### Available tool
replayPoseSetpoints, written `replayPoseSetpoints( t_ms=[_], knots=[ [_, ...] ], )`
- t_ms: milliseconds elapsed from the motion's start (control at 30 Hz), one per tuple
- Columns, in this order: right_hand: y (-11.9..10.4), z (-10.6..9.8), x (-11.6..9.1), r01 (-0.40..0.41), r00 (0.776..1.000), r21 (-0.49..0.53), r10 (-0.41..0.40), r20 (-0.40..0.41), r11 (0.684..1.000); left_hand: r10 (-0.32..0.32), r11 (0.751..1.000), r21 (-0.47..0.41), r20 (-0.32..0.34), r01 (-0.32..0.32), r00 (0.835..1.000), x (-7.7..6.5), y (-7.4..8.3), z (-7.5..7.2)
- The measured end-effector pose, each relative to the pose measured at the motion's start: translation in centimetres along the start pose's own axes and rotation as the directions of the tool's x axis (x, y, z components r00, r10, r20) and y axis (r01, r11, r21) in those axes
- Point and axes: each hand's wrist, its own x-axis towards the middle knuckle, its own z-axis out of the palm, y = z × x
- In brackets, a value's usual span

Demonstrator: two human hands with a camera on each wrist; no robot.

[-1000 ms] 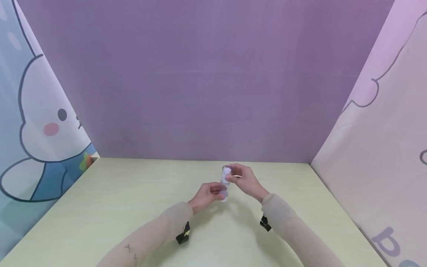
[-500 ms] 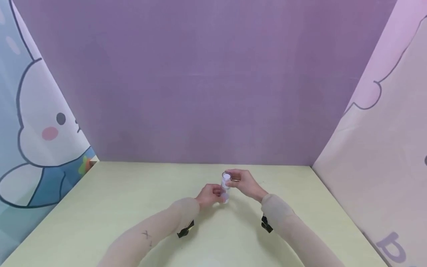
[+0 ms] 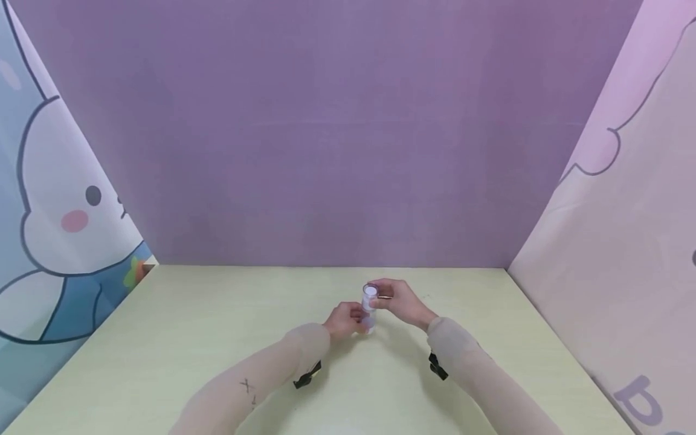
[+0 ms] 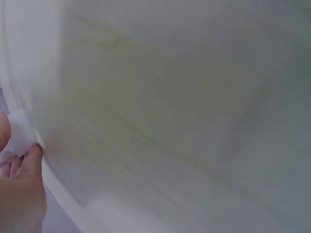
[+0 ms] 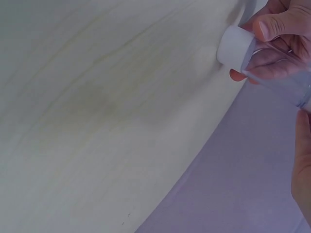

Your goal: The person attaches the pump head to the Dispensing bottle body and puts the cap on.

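A slim, clear bottle (image 3: 368,315) stands roughly upright near the table's middle in the head view. Its lower end has a white cap (image 5: 236,48), close over the table in the right wrist view. My left hand (image 3: 343,320) grips this lower part, thumb and fingers around the clear wall just by the cap. At the upper end, where a white disc (image 3: 371,291) shows inside a clear rim, my right hand (image 3: 401,302) pinches the bottle from the right. The left wrist view catches only part of the left hand (image 4: 22,194), with white plastic between thumb and fingers.
The pale yellow table (image 3: 244,290) spreads around both arms. A purple panel (image 3: 326,133) rises behind its far edge. Printed cloth hangs at either side, with a cartoon figure (image 3: 76,199) on the left one. Small black devices (image 3: 307,376) hang below the wrists.
The right hand and the bottle's upper end have come down a little. My left hand has shifted slightly right and down along with the bottle's lower part. The head view has tilted slightly.
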Motion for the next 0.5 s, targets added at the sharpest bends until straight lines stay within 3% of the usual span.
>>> replayPoseSetpoints(
  t_ms=[367,433,500],
  knots=[
    [0.5,0.4,-0.4,0.028,1.0,0.035,-0.027,-0.016,0.999,0.048,0.996,0.071,0.037,-0.051,0.998,-0.4,0.0,-0.5],
    [0.4,0.3,-0.9,0.014,1.0,0.018,-0.014,-0.026,1.0,0.043,0.991,0.127,0.042,-0.048,0.998,-1.1,0.1,-1.4],
    [0.1,-0.6,-1.7,0.003,0.999,-0.057,-0.006,-0.046,0.998,0.054,0.978,0.2,0.012,-0.055,0.998,-2.2,0.8,-3.2]
  ],
)
